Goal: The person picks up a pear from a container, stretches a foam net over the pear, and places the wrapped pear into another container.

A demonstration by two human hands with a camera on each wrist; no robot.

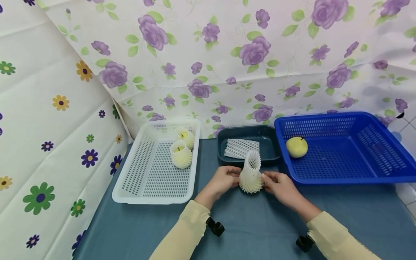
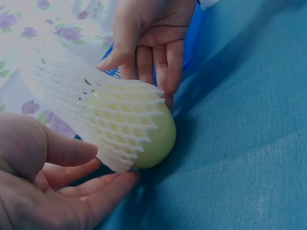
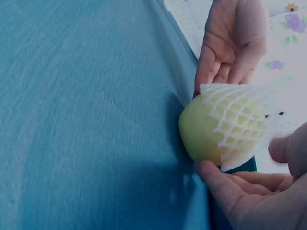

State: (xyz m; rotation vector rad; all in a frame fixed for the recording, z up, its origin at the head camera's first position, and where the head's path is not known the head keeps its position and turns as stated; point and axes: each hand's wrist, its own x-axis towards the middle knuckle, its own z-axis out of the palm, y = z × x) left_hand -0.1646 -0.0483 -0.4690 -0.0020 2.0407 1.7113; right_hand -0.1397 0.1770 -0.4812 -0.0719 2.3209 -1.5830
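A round yellow-green pear [image 2: 160,141] sits on the table, its upper part inside a white foam net sleeve [image 1: 251,173] whose loose end stands up above the fruit. The pear's bare bottom shows in both wrist views. On the left side, my left hand [image 1: 225,179] touches the sleeve's lower edge with fairly straight fingers, the thumb close to the mesh. From the right, my right hand [image 1: 280,186] rests a fingertip against the pear, as the right wrist view shows, with its thumb [image 3: 279,149] held apart.
At the left, a white basket [image 1: 154,200] holds two net-sleeved pears [image 1: 181,157]. Behind my hands, a dark green tray [image 1: 271,139] contains a flat foam net [image 1: 242,148]. A blue basket [image 1: 351,180] at the right has one bare pear [image 1: 297,147].
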